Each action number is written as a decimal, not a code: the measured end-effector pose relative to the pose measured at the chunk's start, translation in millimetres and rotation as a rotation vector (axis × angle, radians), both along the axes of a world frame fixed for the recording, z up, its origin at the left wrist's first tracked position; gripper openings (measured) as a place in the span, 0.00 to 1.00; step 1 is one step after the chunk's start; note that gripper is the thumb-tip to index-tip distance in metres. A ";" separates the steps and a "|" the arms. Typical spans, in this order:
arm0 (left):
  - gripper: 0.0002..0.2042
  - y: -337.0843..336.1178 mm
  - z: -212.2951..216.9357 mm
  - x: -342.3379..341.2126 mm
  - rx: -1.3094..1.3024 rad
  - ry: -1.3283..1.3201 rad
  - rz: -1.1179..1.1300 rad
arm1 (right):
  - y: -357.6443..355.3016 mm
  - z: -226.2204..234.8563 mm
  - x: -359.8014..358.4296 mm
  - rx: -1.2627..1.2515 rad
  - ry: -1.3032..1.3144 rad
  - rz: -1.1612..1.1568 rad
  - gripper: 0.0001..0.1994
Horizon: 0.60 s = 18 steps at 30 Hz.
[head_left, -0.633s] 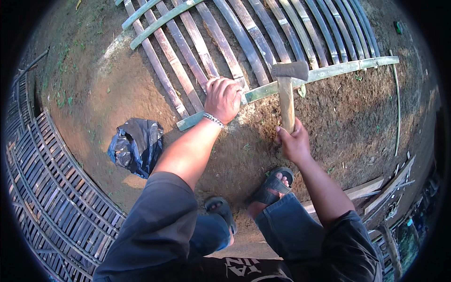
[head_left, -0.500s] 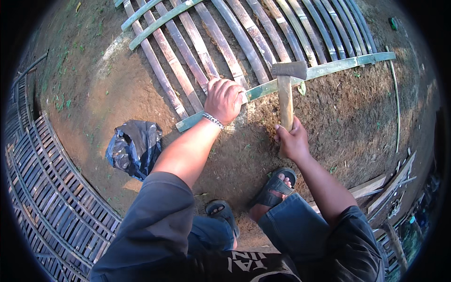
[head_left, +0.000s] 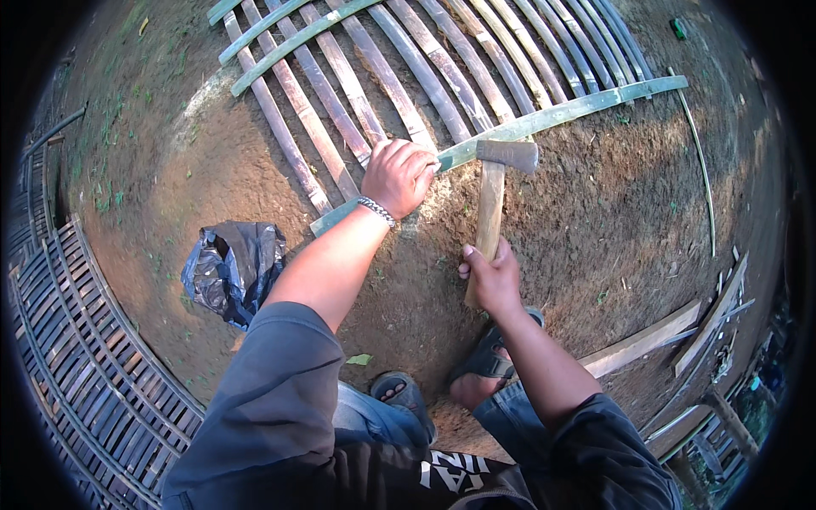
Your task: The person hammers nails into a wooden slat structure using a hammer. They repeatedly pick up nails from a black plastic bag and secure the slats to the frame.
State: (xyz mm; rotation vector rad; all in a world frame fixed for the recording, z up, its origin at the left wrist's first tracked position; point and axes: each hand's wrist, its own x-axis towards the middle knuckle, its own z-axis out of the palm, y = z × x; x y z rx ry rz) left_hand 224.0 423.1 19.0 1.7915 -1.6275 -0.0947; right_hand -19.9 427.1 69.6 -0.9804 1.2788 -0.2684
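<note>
My left hand (head_left: pixel 396 176) is closed over the near edge of a slatted bamboo panel, where a slat meets the long green bamboo strip (head_left: pixel 561 112). Something small and pale shows at its fingertips, too small to make out. In my right hand (head_left: pixel 495 276) is a hatchet (head_left: pixel 490 204), gripped low on its wooden handle. Its dark metal head points away from me, just on the near side of the strip and right of my left hand. Several bamboo slats (head_left: pixel 442 64) run from the strip to the far side, with green crosspieces (head_left: pixel 297 38) lying over them at the far left.
A crumpled black plastic bag (head_left: pixel 234 268) sits on the dirt left of my left forearm. Another bamboo slat panel (head_left: pixel 93 357) lies at the left. To the right are wooden boards (head_left: pixel 646 340) and a thin stick (head_left: pixel 699 161). My sandalled feet (head_left: pixel 406 399) are below my hands.
The hatchet has dropped back toward me and slightly left, its head coming off the green strip. My left hand keeps its hold on the panel edge. The whole view has shifted a little.
</note>
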 end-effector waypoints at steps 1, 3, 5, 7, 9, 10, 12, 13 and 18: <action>0.05 -0.1 -2.6 -0.3 0.005 0.003 -0.010 | 3.8 0.0 -5.8 -0.002 -0.015 0.007 0.16; 0.05 0.0 -3.8 -1.5 0.006 -0.013 -0.002 | 7.7 2.1 -15.3 0.003 -0.004 0.021 0.17; 0.05 -0.2 -5.2 -2.2 0.030 -0.021 0.010 | 6.5 2.1 -24.3 -0.006 0.027 0.058 0.17; 0.05 0.1 -6.9 -2.5 0.078 -0.021 0.026 | 3.3 1.0 -33.9 -0.027 0.078 0.118 0.18; 0.05 -1.3 -7.4 -2.2 0.054 -0.015 0.023 | 0.2 -1.2 -38.3 -0.038 0.065 0.107 0.19; 0.06 -1.7 -6.7 -2.6 0.044 -0.011 0.021 | -1.7 -2.4 -39.4 -0.041 0.059 0.101 0.19; 0.06 -1.9 -6.9 -2.5 0.043 -0.021 0.021 | -5.9 -3.8 -38.2 -0.044 0.084 0.126 0.19; 0.06 -2.6 -8.2 -1.8 0.032 -0.027 0.016 | -6.8 -4.4 -35.9 -0.043 0.086 0.124 0.19; 0.06 -3.1 -9.9 -2.4 0.040 -0.043 -0.020 | 2.1 -7.4 -23.8 -0.028 0.037 0.070 0.19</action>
